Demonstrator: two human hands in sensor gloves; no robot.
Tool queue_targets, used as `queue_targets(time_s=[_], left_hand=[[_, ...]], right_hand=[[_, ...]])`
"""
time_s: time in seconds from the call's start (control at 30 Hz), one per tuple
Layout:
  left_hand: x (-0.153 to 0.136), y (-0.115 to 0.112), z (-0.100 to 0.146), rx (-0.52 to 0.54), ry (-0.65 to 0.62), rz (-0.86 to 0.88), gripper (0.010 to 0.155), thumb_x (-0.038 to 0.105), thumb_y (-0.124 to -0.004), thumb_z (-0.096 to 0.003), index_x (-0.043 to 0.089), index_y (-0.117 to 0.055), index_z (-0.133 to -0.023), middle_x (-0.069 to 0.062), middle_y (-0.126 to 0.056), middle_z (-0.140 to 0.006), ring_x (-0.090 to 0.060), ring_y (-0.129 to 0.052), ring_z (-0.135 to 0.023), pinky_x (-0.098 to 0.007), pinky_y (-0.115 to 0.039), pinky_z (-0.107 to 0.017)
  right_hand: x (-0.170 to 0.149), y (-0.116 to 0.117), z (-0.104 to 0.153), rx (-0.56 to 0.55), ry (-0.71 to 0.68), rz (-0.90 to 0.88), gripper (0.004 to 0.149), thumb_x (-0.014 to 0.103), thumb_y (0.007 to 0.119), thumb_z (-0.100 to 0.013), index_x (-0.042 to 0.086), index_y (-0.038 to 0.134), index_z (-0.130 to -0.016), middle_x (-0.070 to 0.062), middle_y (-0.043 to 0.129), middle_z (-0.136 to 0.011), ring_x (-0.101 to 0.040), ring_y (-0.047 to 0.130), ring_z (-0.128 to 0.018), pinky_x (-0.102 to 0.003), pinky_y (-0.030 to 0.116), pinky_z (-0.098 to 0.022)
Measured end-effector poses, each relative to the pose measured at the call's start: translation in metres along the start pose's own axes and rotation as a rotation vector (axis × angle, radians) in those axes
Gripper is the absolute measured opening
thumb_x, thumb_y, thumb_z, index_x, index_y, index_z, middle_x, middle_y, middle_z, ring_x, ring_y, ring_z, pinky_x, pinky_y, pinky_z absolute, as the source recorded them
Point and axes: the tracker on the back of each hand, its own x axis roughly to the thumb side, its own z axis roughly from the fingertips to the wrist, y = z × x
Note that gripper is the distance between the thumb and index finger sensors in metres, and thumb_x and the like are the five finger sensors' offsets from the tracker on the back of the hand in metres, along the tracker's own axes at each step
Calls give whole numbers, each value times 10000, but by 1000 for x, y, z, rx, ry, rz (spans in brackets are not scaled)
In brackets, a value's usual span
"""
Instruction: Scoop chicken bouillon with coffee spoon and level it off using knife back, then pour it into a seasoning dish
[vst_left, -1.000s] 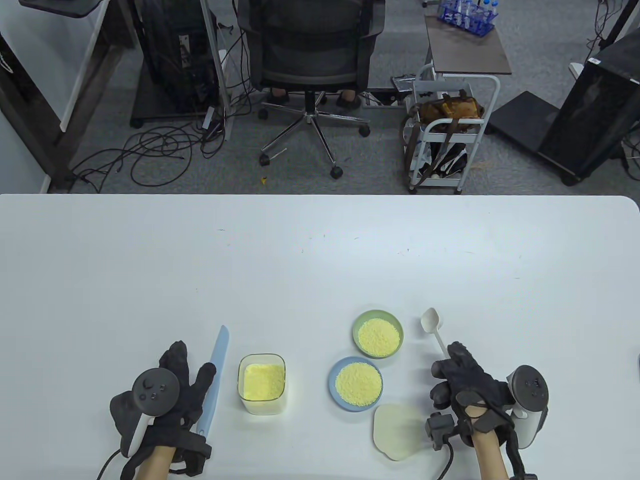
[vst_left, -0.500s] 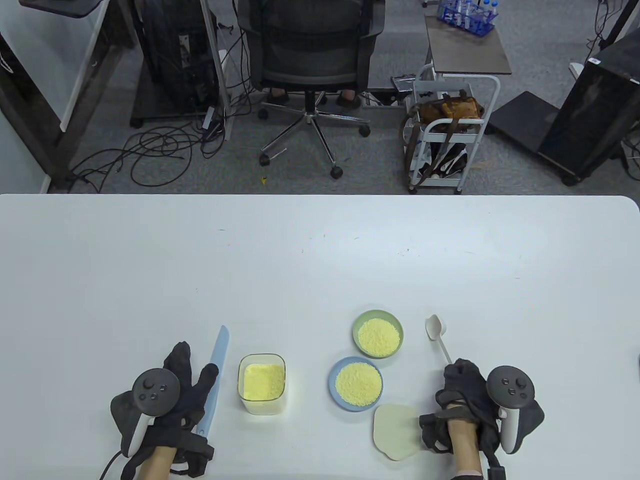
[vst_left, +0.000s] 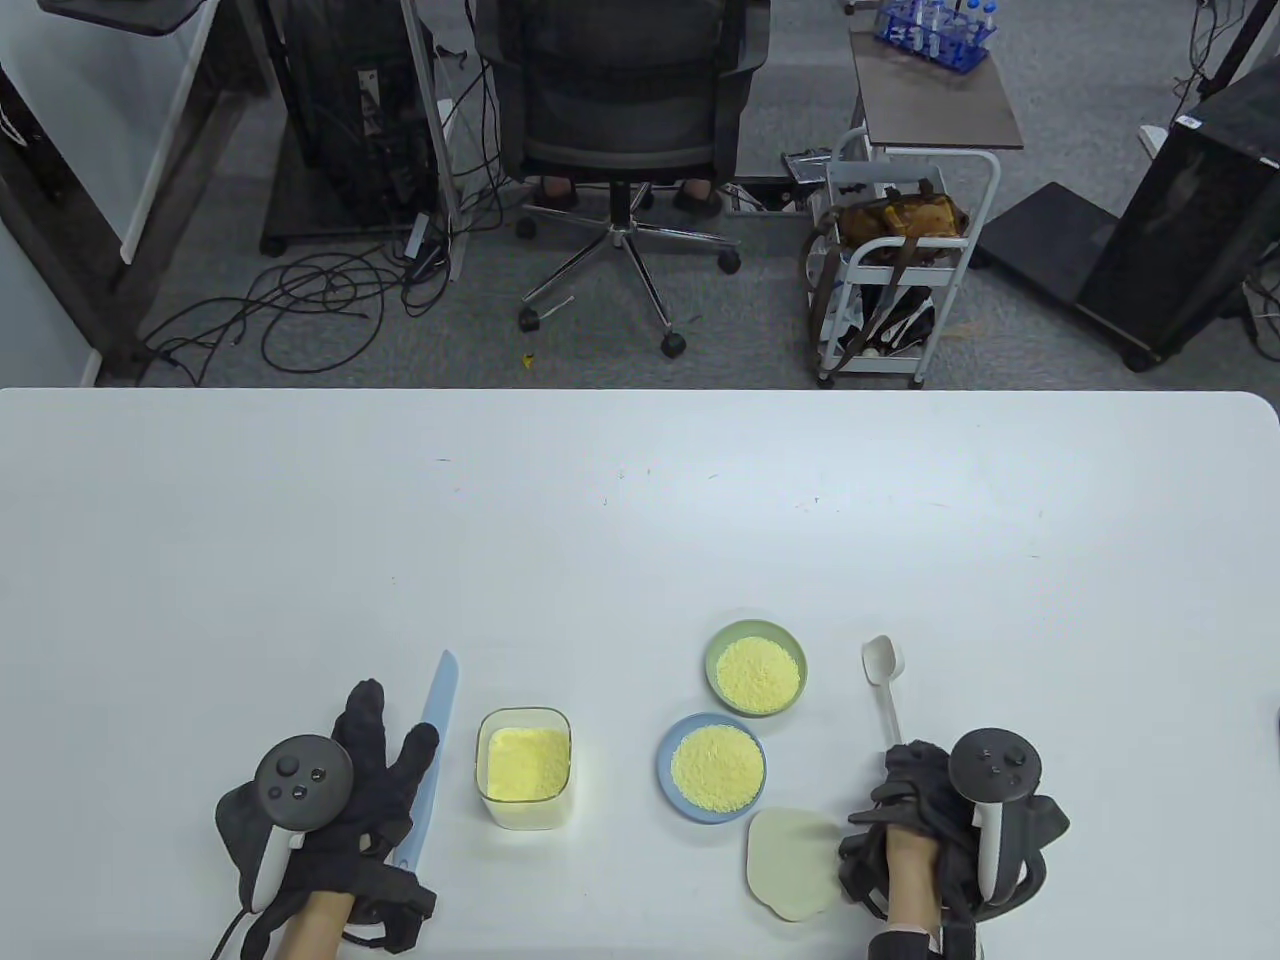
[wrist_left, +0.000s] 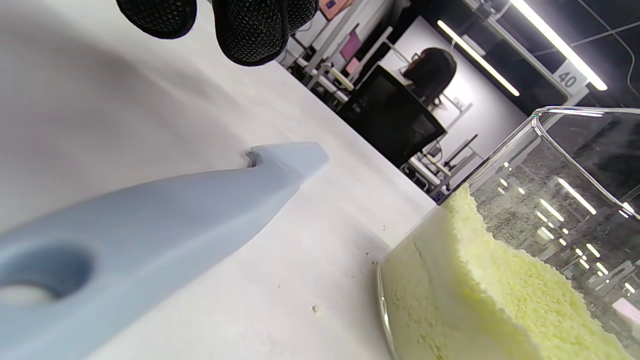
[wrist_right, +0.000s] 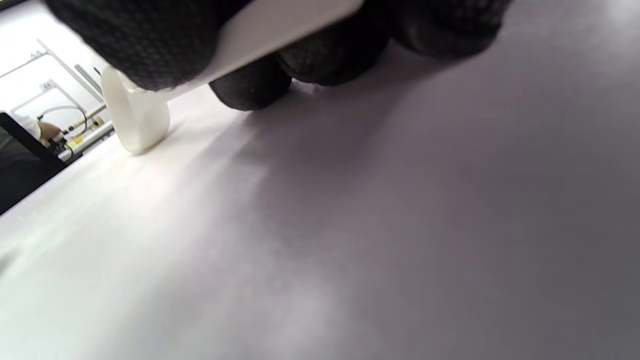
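Table view, seen from above: a clear glass box (vst_left: 523, 768) of yellow bouillon powder sits near the front edge of a white table (vst_left: 640, 520). Just left of the box lies a pale blue knife (vst_left: 428, 762), tip pointing away. The left hand (vst_left: 345, 800) rests over the knife's handle end with fingers straight and spread, not gripping. Right of the box stand a blue dish (vst_left: 712, 768) and, behind it, a green dish (vst_left: 755, 669), both already holding yellow powder. Further right of the box, the right hand (vst_left: 925, 810) pinches the handle of a white spoon (vst_left: 882, 672), whose empty bowl points away. A cream lid (vst_left: 792, 862) lies beside that hand.

Left wrist view: the knife handle (wrist_left: 150, 220) lies flat on the table beside the box (wrist_left: 505, 260), the fingertips (wrist_left: 250, 30) hanging above it, clear of it.

Right wrist view: the fingers (wrist_right: 150, 45) are curled around the spoon handle; the spoon bowl (wrist_right: 135, 120) touches the table.

The step appears to be picking up the spoon. Next, it likely needs lifting and carrying left to the box to scoop.
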Motion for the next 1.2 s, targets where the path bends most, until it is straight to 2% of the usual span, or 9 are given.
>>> queue_targets(time_s=[0.1,0.23,0.4,0.63,0.73,0.8,0.9,1.1,1.2], left_hand=[[0,0,0,-1,0,0,900,693,-573,-445,145,-286,-1100,-242,-496,-1123,-373,-686,-1012,-614,-568,-686],[0,0,0,-3,-1,-7,898,691,-576,-446,148,-288,-1101,-243,-497,-1123,-376,-686,-1010,-616,-567,-685],[0,0,0,-5,-2,-15,895,690,-576,-446,155,-282,-1102,-245,-497,-1122,-377,-686,-1010,-616,-567,-686],[0,0,0,2,-3,-27,901,687,-579,-445,147,-277,-1100,-247,-499,-1120,-377,-689,-1007,-614,-569,-684],[0,1,0,4,0,-27,901,686,-578,-446,147,-274,-1100,-246,-497,-1121,-380,-685,-1009,-614,-568,-685],[0,1,0,5,2,-27,901,686,-578,-446,145,-273,-1099,-244,-496,-1121,-378,-685,-1010,-614,-568,-686],[0,1,0,6,6,-25,903,687,-577,-446,144,-270,-1100,-244,-488,-1124,-380,-680,-1013,-617,-562,-687],[-1,2,1,11,5,-25,900,685,-577,-447,147,-272,-1100,-242,-482,-1127,-380,-671,-1021,-627,-549,-691],[-1,2,0,12,3,-30,900,687,-576,-446,149,-272,-1100,-242,-478,-1129,-379,-667,-1024,-632,-543,-694]], right_hand=[[3,2,0,10,-25,63,361,306,830,-375,96,815,-669,-187,594,-793,-232,787,-462,-386,722,-269],[3,3,0,37,-38,54,363,296,831,-374,92,800,-672,-176,588,-789,-223,784,-441,-385,714,-259],[1,6,-2,109,-56,84,377,301,814,-395,135,734,-724,-149,503,-827,-194,729,-477,-363,677,-292],[-1,8,-1,150,-64,100,402,299,787,-418,188,664,-784,-132,427,-867,-169,686,-520,-339,653,-325],[-1,8,0,160,-67,104,446,267,773,-411,210,615,-825,-133,393,-885,-168,671,-540,-335,649,-332],[-3,9,0,186,-63,114,528,259,792,-407,220,538,-868,-127,322,-917,-158,629,-584,-317,631,-344],[-4,8,0,188,-67,110,551,268,797,-403,224,519,-876,-115,303,-929,-150,621,-600,-308,630,-353],[-7,0,5,150,-111,43,626,295,822,-374,221,482,-895,-197,263,-963,-219,613,-669,-335,633,-406],[-9,-9,11,67,-152,-17,693,308,844,-352,197,450,-912,-222,221,-979,-375,535,-805,-426,607,-508]])
